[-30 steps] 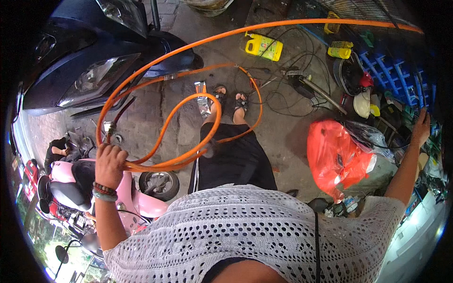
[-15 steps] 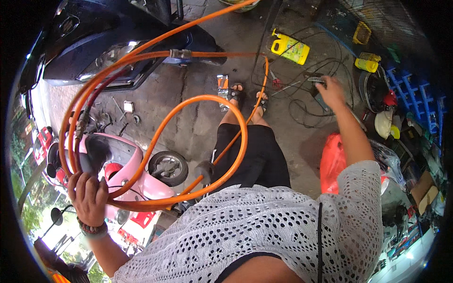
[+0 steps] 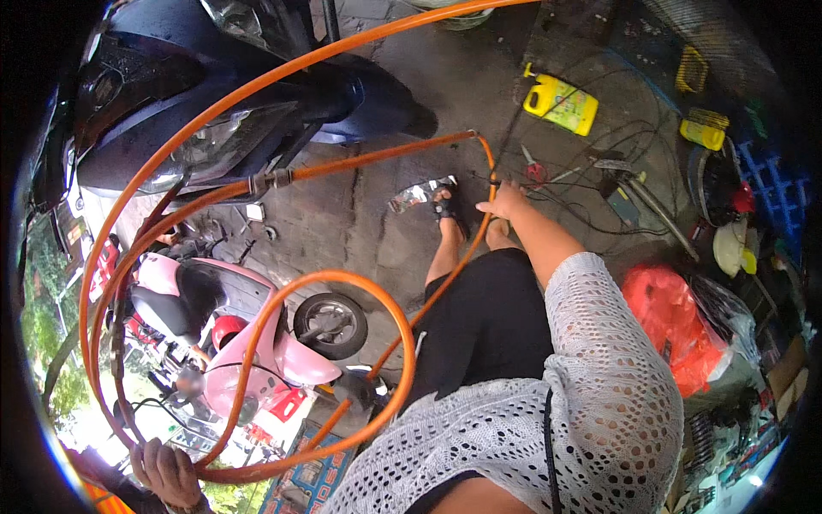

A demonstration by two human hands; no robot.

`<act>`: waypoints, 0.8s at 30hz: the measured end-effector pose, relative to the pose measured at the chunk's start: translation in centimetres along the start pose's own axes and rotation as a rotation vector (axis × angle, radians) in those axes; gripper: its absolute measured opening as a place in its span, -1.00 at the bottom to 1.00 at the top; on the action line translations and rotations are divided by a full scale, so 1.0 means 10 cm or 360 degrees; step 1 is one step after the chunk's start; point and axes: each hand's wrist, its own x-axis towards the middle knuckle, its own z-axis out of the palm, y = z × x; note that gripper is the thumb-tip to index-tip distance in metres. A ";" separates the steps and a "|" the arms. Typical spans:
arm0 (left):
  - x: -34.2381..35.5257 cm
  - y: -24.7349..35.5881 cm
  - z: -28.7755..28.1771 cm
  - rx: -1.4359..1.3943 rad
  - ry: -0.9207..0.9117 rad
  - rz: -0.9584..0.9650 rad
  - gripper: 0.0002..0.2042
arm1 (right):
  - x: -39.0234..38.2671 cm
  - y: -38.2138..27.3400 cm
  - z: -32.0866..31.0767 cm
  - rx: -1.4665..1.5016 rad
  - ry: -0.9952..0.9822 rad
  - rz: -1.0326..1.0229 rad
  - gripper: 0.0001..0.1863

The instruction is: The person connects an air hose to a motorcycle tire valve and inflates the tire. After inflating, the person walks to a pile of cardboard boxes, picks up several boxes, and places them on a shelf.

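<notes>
Looped coils of orange hose (image 3: 377, 157) stretch from the lower left up across the view. My left hand (image 3: 167, 473), at the lower left, has its fingers closed round the gathered coils. A metal coupling (image 3: 270, 181) joins one run of the hose. My right hand (image 3: 507, 199) is closed on a descending run of the hose, above my feet, though its fingers are partly hidden. Beside that hand lie red-handled scissors (image 3: 535, 170) and thin dark cables on the ground. A dark, thick piece (image 3: 360, 390) sits by the lower hose loop.
A dark scooter (image 3: 360, 94) stands at the upper left and a pink scooter (image 3: 304, 364) below it. A yellow jug (image 3: 561, 104) lies beyond my right hand. Metal tools (image 3: 659, 214), a red plastic bag (image 3: 672, 330) and a blue rack (image 3: 775, 193) are at the right.
My right hand has moved left from the tools to the hose. My left hand, with the coils, has shifted down in view. The hose loop sits lower, and the view has shifted.
</notes>
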 end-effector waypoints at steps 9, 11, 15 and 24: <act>-0.31 -0.14 0.25 0.0183 -0.0203 -0.0041 -0.84 | 0.44 -0.33 0.01 -0.0016 -0.0079 0.0218 -0.02; -0.24 -0.18 0.34 0.0211 -0.0196 -0.0038 -0.84 | 0.70 -0.21 0.16 0.0003 -0.0136 0.0184 -0.06; -0.17 -0.25 0.56 0.0231 -0.0122 -0.0023 -0.84 | 0.95 0.11 0.49 0.0154 -0.0059 0.0053 -0.34; -0.69 0.19 1.15 0.0209 0.0066 -0.0340 -0.89 | -0.43 2.21 -0.19 0.1273 0.0734 0.0044 -0.40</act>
